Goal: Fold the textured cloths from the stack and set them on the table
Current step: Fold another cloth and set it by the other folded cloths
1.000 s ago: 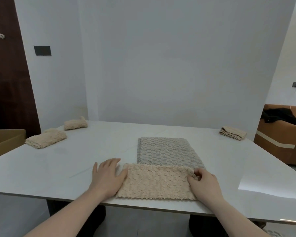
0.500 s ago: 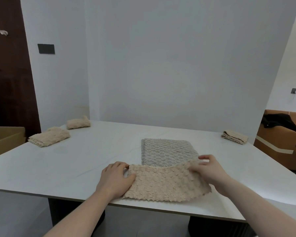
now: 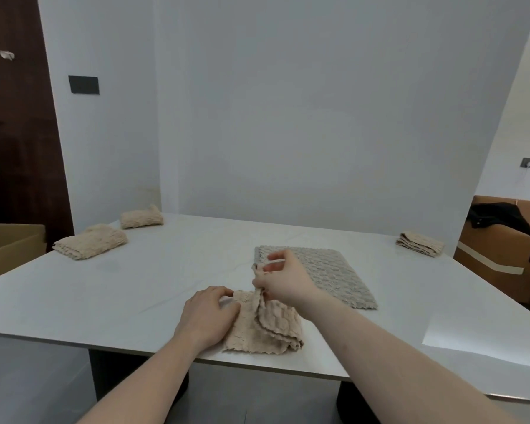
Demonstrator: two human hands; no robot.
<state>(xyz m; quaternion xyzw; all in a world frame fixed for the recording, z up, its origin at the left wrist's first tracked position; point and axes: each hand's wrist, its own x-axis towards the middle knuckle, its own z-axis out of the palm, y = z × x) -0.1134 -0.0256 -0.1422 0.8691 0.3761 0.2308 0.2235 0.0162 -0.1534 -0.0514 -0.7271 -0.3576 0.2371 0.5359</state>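
A beige textured cloth (image 3: pixel 270 328) lies near the front edge of the white table (image 3: pixel 135 286), partly folded over itself. My left hand (image 3: pixel 207 316) presses flat on its left end. My right hand (image 3: pixel 283 278) pinches the cloth's right edge and holds it lifted over the left part. Behind it a grey textured cloth (image 3: pixel 325 270) lies flat, its near left corner hidden by my right hand.
Two folded beige cloths (image 3: pixel 91 241) (image 3: pixel 140 217) lie at the table's far left, and another folded cloth (image 3: pixel 420 243) at the far right. A cardboard box (image 3: pixel 10 243) stands left of the table, and a brown sofa with a black garment (image 3: pixel 502 240) on the right.
My right hand lifted the beige cloth's right end and carried it leftward over the cloth, folding it. My left hand stayed on the left end.
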